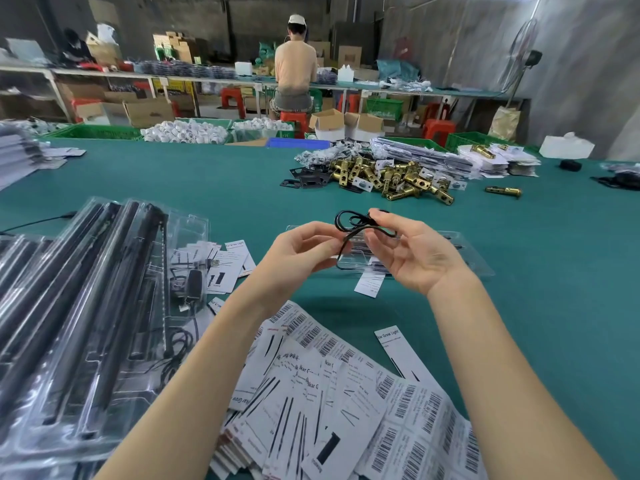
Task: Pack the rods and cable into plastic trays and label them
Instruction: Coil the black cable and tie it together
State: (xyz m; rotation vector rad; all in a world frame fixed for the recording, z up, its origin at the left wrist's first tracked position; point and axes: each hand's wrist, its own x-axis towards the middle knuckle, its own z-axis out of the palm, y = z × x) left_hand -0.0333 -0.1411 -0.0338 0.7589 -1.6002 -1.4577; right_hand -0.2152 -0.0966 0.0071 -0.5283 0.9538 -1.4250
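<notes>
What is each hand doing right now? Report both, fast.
Left hand: fingers pinch the black cable, holding it above the table.
Right hand: thumb and fingertips pinch the same cable at its coiled end; the other fingers are loosely spread.

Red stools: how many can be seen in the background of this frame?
5, possibly more hidden. One under the seated person, one left of that person, one further left under the bench, one at right beside the green crates, one behind it.
</notes>
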